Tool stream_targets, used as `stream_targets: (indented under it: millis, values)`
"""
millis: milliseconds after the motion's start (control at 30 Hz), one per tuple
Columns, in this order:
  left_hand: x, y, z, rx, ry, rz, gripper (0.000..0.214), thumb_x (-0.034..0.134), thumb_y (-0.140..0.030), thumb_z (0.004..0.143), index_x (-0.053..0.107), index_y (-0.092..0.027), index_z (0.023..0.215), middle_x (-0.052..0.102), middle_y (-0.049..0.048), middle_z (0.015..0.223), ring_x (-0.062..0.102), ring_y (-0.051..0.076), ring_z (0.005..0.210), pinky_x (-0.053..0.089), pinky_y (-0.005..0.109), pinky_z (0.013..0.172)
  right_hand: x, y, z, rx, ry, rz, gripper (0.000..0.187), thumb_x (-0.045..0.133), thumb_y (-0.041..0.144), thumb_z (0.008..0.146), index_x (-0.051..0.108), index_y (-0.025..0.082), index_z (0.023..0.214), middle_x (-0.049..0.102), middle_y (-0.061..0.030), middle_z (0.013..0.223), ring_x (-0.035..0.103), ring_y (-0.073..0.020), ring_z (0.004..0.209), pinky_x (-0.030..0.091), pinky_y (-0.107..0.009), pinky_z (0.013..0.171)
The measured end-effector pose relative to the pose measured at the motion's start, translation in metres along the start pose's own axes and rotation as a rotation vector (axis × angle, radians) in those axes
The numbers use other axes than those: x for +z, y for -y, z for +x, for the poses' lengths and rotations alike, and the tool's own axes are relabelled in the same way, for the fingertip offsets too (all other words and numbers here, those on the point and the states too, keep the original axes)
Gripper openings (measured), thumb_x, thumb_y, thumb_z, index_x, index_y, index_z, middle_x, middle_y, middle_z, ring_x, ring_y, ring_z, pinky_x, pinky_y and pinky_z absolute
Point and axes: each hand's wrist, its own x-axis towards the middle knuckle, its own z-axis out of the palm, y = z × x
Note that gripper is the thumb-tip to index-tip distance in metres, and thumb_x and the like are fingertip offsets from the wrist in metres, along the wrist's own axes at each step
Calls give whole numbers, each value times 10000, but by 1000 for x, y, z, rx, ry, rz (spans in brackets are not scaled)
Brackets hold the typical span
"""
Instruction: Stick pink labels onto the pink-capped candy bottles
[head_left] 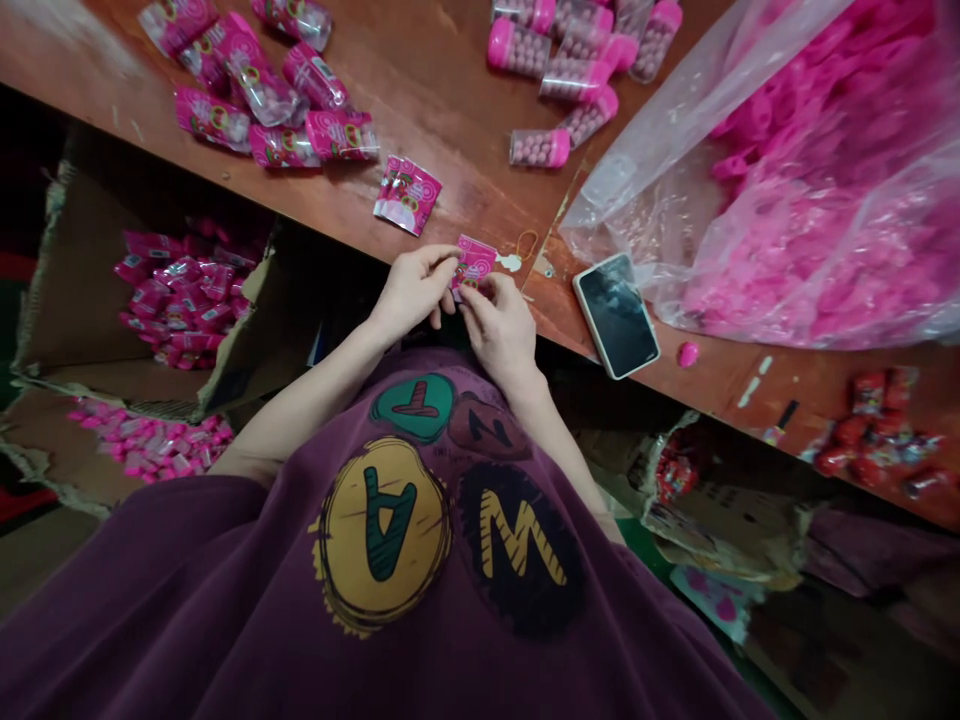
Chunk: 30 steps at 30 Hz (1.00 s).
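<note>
At the table's front edge, my left hand (417, 285) pinches the left side of a small pink printed label sleeve (477, 258). My right hand (501, 322) is closed on the lower right side of the same sleeve. The fingers cover part of it. Just beyond my left hand lies a little stack of flat pink label sleeves (407, 195). Farther back stand no hands, only clear tubes of pink balls with pink caps (538, 148), lying on their sides. Wrapped tubes (341, 134) are heaped at the back left.
A phone (618, 316) lies right of my hands on the wooden table (450, 90). Behind it a large clear bag (817, 250) holds pink plastic parts. Red wrapped pieces (870, 430) sit far right. Below the left edge, a cardboard box (75, 270) holds wrapped tubes.
</note>
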Motion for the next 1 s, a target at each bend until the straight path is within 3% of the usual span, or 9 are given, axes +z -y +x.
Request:
stream_targets:
  millis: [100,233,433,533,600,700,800,900,1000]
  values:
    - [0,1,1,28,7,38,262,530,-206,1067,747,-122,1189,657,-9,548,532,97,320,322,172,368,7,-2,-1,-20,-106,0,306,460,289,1107,738,220,1214,663,-111,1119,651,-218,1000,565,-380,868]
    - [1,6,3,105,1,112,228,577,-206,1042,784,-141,1112,638,-10,524,541,112,325,338,184,379,8,-6,-4,-12,-321,163,210,510,275,1084,704,194,1081,644,-97,1080,659,-203,1019,557,-368,863]
    - [4,11,3,128,-47,113,352,672,-125,971,740,-174,1312,610,-54,484,527,122,308,308,184,370,3,-4,-1,100,-333,267,137,582,316,1026,643,201,982,635,-79,1040,638,-195,955,550,-349,803]
    - [9,4,-6,115,-68,48,198,726,-151,951,762,-155,1146,625,-48,514,495,95,301,289,185,358,-1,-2,1,157,-358,310,160,566,328,1037,667,204,1039,628,-87,1063,643,-208,981,574,-378,844]
    - [14,-5,-14,97,-26,-46,112,726,-255,983,750,-145,987,665,-19,584,478,71,314,278,192,353,-4,-2,2,149,-364,317,186,542,325,1053,686,211,1084,622,-99,1094,650,-219,1018,591,-397,871]
    - [20,-21,-22,64,58,-184,302,717,-365,1003,699,-141,801,650,-5,609,436,42,337,238,200,361,-9,-2,4,32,-326,260,224,504,256,1053,715,227,1122,612,-109,1143,654,-226,1067,605,-420,919]
    - [20,-30,-21,28,-20,-247,376,753,-310,973,599,-155,666,492,-53,465,373,31,350,205,186,398,-18,-4,8,-41,-266,158,388,434,132,1004,720,250,1239,583,-130,1305,627,-251,1210,589,-474,1018]
    - [15,-27,-16,-29,-102,-326,423,779,-293,935,532,-169,615,441,-56,416,342,35,354,173,192,413,-26,-2,13,13,-341,155,508,384,125,991,635,255,1413,529,-152,1419,571,-284,1351,543,-542,1117]
    - [15,-22,-16,-39,-85,-428,446,853,-391,846,550,-167,609,456,-46,430,336,36,370,156,203,418,-28,7,17,86,-410,297,446,427,261,1052,561,251,1477,557,-164,1389,620,-275,1265,560,-519,1081]
